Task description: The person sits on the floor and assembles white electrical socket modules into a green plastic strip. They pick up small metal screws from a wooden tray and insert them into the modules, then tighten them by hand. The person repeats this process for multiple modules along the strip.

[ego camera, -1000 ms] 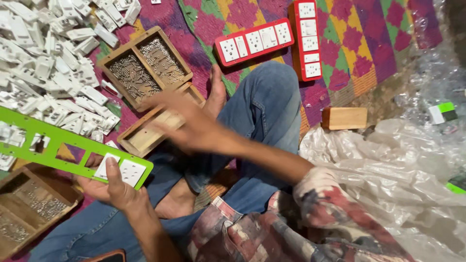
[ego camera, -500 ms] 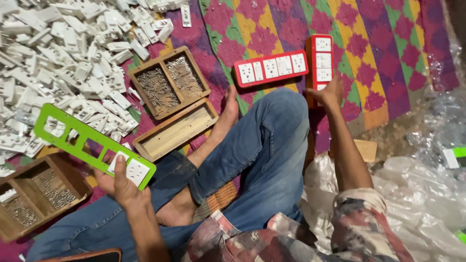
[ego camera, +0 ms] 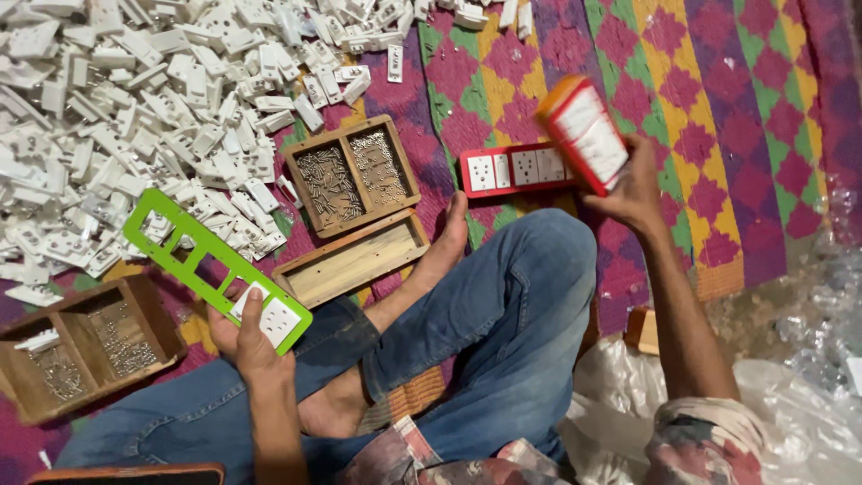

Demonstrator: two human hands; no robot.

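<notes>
Right grip [ego camera: 633,184] closed on a red frame [ego camera: 584,135] with white sockets, lifted and tilted above a second red frame [ego camera: 516,168] lying on the rug [ego camera: 718,135]. Left grip [ego camera: 247,337] holds the green frame [ego camera: 211,260] by its filled end, thumb on the white socket [ego camera: 278,321]. Best, I judge, to keep the red frame pinched at its edges, level, clear of my knee [ego camera: 548,260]. Trays of small metal parts [ego camera: 350,175] sit close; white parts heap [ego camera: 135,108] lies beyond.

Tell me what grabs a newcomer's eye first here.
The huge heap of white plastic switch parts fills the upper left of the mat. Below it, the left hand holds a bright green frame with one white socket fitted. On the right, the right hand lifts a red switch panel.
</notes>
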